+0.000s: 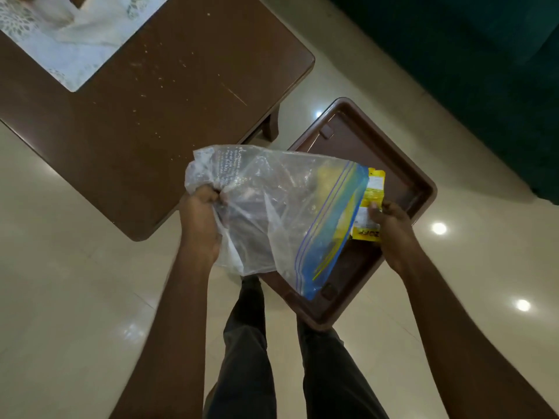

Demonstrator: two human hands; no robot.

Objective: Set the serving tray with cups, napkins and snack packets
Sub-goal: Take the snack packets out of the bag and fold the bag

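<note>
Mirrored print on the clear zip bag [272, 213] is too small to read. At centre right, the right hand [390, 228] pinches a yellow packet [370, 204] at the bag's blue mouth, above the brown tray [423, 189]; letters "ZOFF" show. The left hand [201, 225] grips the bag's bunched bottom.

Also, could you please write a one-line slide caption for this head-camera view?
Left hand grips a clear zip bag while right hand draws a yellow snack packet out above a brown tray.
</note>
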